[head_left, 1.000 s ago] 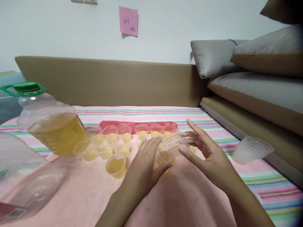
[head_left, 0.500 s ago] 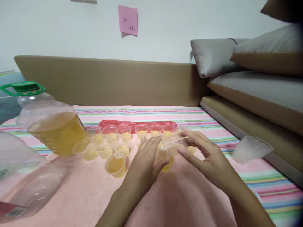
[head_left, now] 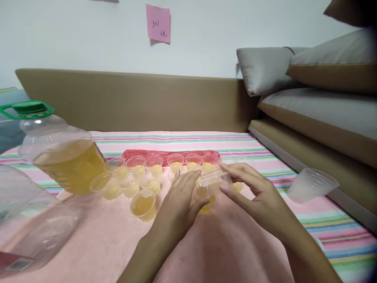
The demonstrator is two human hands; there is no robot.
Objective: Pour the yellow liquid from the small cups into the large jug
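Note:
My right hand (head_left: pixel 253 186) grips a clear plastic cup (head_left: pixel 214 181) by one end between thumb and fingers. The cup lies on its side in the air; it may be several nested together. My left hand (head_left: pixel 184 200) is beside the cup's other end, fingers stretched and thumb apart; whether it touches the rim I cannot tell. Below the held cup stands a cup of yellow liquid (head_left: pixel 207 206), partly hidden. Left of my left hand stands another filled cup (head_left: pixel 143 205). Several more cups with yellow liquid stand in rows behind, some hidden by my hands.
A large green-capped jug (head_left: pixel 69 161) of yellow liquid stands at the left, with a clear empty bottle (head_left: pixel 38 228) nearer me. Behind the cups lies a red plastic bag (head_left: pixel 171 153). A stack of clear cups (head_left: pixel 312 185) lies at the right, near cushions (head_left: pixel 330 114).
Almost nothing differs. The right fingers have closed in slightly at the end of the held cup, and the view has shifted a little.

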